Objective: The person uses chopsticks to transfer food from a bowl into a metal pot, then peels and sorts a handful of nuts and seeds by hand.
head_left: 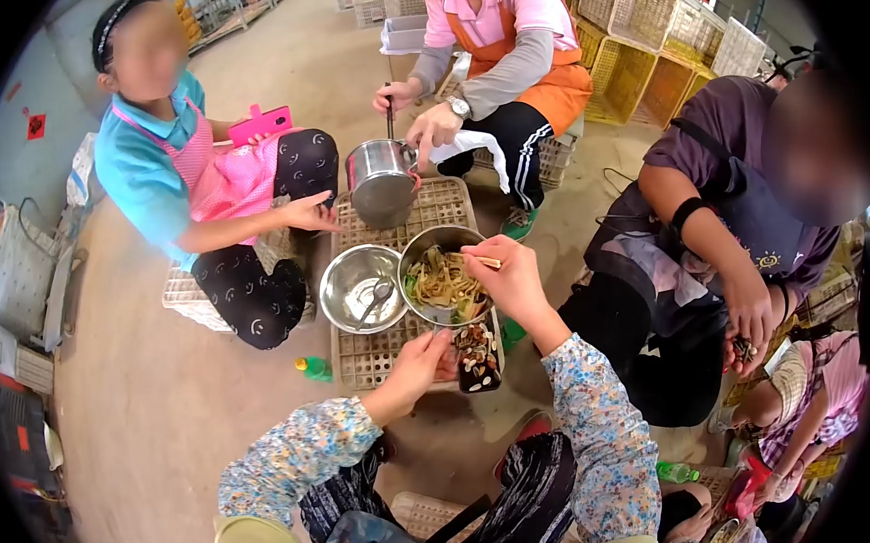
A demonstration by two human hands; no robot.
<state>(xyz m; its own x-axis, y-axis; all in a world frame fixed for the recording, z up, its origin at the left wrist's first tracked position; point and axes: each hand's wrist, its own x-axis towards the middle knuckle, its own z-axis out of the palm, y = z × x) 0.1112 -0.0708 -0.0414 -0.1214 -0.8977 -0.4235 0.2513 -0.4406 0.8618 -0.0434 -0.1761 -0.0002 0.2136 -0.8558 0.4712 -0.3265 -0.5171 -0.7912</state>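
Observation:
My right hand (pixel 509 280) is closed on a pair of light-coloured chopsticks (pixel 484 260) over a steel pot (pixel 423 240) holding noodles (pixel 444 282) with green leaves. Below the pot, my left hand (pixel 413 372) has its fingers curled in beside a black tray (pixel 479 383) of shells and seeds. Whatever those fingers grip, if anything, cannot be made out. A steel bowl (pixel 335 289) stands left of the noodle pot, with a spoon (pixel 376 299) in it. All these sit on an upturned plastic crate (pixel 361 367).
Across from me, a person in an orange apron (pixel 545 77) tilts a saucepan (pixel 381 177) over the crate. Another person, at left, holds a pink phone (pixel 261 125). At right, a person has shells (pixel 743 350) in hand. A green-capped bottle (pixel 314 368) stands on the floor.

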